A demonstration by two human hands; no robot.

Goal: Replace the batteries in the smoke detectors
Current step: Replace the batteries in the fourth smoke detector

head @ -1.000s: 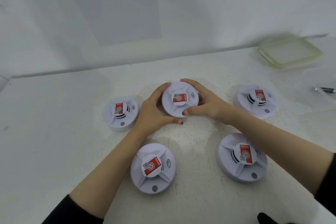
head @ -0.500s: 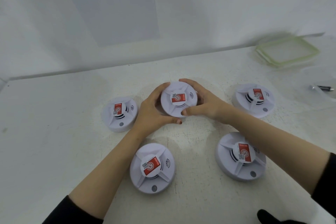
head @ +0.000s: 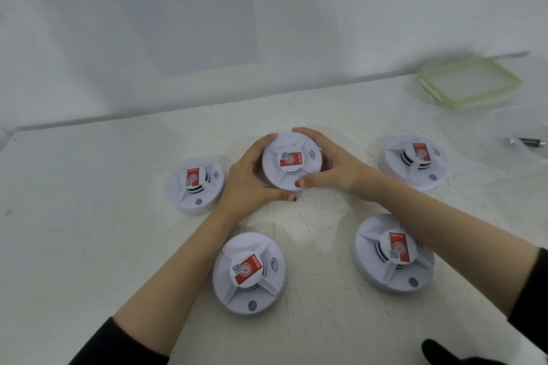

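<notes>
Several round white smoke detectors with red stickers lie on the white table. The middle detector at the back is gripped from both sides: my left hand wraps its left edge and my right hand its right edge, thumbs at the front rim. It looks slightly tilted toward me. Other detectors rest at the left, the near centre, the near right and the far right.
A clear container lid with a green rim lies at the back right. A small dark cylindrical object, perhaps a battery, lies at the right edge. A printed sheet hangs on the wall behind. A black shape shows at the bottom right.
The red sticker on the held detector has turned a little, so both hands seem to be twisting it slightly. The other detectors have stayed put.
</notes>
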